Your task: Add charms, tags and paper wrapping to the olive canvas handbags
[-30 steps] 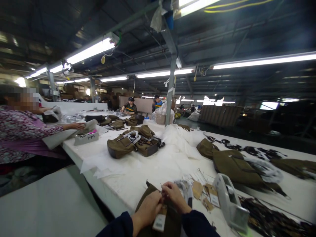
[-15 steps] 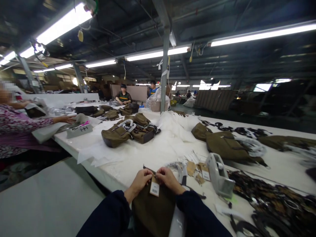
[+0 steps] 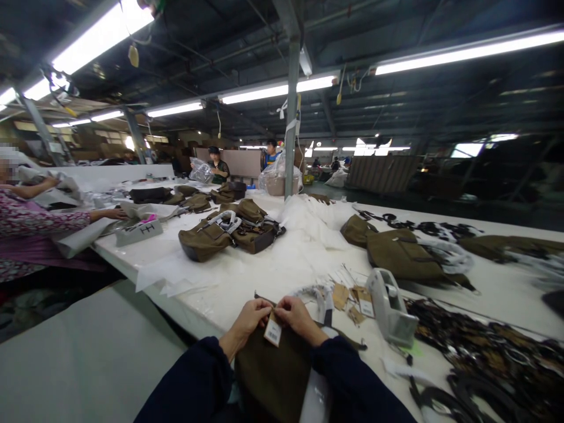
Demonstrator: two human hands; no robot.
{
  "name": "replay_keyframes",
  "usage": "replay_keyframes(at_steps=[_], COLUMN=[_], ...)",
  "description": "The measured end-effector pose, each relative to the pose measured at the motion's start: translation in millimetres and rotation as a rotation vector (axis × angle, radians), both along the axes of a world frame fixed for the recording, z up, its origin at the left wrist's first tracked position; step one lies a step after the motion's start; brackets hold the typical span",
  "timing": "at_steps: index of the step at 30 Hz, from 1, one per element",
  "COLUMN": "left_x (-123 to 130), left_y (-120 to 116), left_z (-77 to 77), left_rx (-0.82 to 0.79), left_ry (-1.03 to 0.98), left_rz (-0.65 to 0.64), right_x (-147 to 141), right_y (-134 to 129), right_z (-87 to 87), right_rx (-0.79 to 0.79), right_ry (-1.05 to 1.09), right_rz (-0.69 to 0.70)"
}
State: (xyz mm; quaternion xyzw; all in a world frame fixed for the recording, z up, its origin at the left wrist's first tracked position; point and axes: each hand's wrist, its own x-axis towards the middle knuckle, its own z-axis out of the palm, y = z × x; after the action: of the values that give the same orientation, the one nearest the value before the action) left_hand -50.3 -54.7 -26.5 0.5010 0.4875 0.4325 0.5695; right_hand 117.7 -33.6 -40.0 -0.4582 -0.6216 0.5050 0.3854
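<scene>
An olive-green bag (image 3: 274, 370) stands upright against the table's near edge, between my forearms. At its top rim my left hand (image 3: 247, 322) and my right hand (image 3: 296, 317) meet, both closed in pinches. Between their fingertips is the upper end of a brown hang tag (image 3: 274, 325) with a white barcode sticker, which hangs over the bag's face. Any string at the tag's top is too small to make out. Beyond my right hand lies the bag's handle (image 3: 326, 302), wrapped in pale plastic.
A tape dispenser (image 3: 391, 308) and loose tags (image 3: 341, 295) lie right of my hands, beside a heap of dark straps (image 3: 489, 346). More olive bags (image 3: 205, 238) rest farther back. A co-worker (image 3: 42, 220) reaches over the table at left.
The tag has tilted and shifted slightly left, with my fingertips still together at its top. The distant co-worker now holds up clear plastic.
</scene>
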Motion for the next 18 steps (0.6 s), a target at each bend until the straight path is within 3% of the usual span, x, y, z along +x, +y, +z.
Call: replay_keyframes(at_steps=[10,18], left_x=[6,6], left_y=[-3,-1], left_z=[-1.1,-1.3], left_rx=[-0.125,-0.162], left_ry=[-0.277,-0.345], left_rz=[-0.041,-0.051], right_x=[-2,-2], right_y=[-6,-10], right_z=[8.4,14.5], right_rx=[0.064,0.112], right_ry=[0.006,-0.039], right_rz=[-0.086,-0.131])
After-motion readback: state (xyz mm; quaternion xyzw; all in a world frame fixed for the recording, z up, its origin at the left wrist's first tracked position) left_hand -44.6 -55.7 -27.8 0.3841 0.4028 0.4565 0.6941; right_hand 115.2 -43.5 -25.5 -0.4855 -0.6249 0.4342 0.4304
